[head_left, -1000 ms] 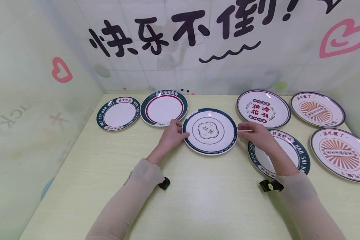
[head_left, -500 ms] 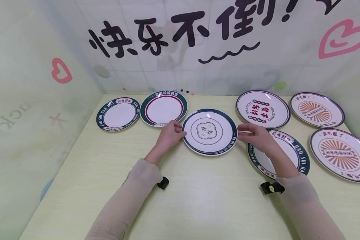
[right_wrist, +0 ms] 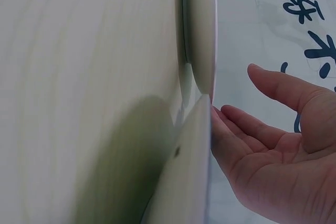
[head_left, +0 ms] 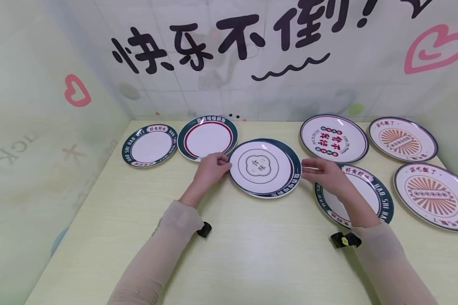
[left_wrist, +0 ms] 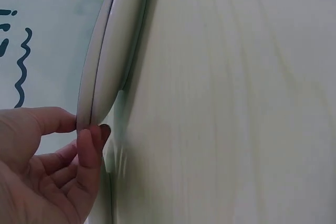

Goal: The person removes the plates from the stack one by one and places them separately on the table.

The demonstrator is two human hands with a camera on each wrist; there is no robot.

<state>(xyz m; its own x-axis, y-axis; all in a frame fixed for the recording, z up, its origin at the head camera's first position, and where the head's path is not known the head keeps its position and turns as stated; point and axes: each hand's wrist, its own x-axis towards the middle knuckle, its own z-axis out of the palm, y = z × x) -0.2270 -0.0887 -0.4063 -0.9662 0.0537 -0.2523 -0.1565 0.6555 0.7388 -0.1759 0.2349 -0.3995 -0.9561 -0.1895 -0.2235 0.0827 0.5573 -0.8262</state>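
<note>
In the head view, a white plate with a flower-shaped emblem (head_left: 258, 165) lies on a larger green-rimmed plate (head_left: 296, 181), shifted toward its left side. My left hand (head_left: 210, 170) pinches the left edge of the stack. The left wrist view shows two plate rims (left_wrist: 97, 72) together between the thumb and fingers. My right hand (head_left: 325, 173) is at the right edge, fingers extended and thumb apart. In the right wrist view its fingertips (right_wrist: 218, 121) touch or nearly touch the plate edge; exact contact is unclear. The forearm partly covers a green-rimmed lettered plate (head_left: 378, 186).
Back left are a lettered green-rimmed plate (head_left: 150, 145) and a plate with a red inner ring (head_left: 208, 137). On the right lie a red-lettered plate (head_left: 333, 137) and two orange sunburst plates (head_left: 402, 140). Printed walls (head_left: 225, 97) enclose the table (head_left: 252, 254).
The emblem plate has slid left over the green-rimmed plate and its emblem has turned, showing more of the right rim below. My left hand moved left; the right hand barely moved.
</note>
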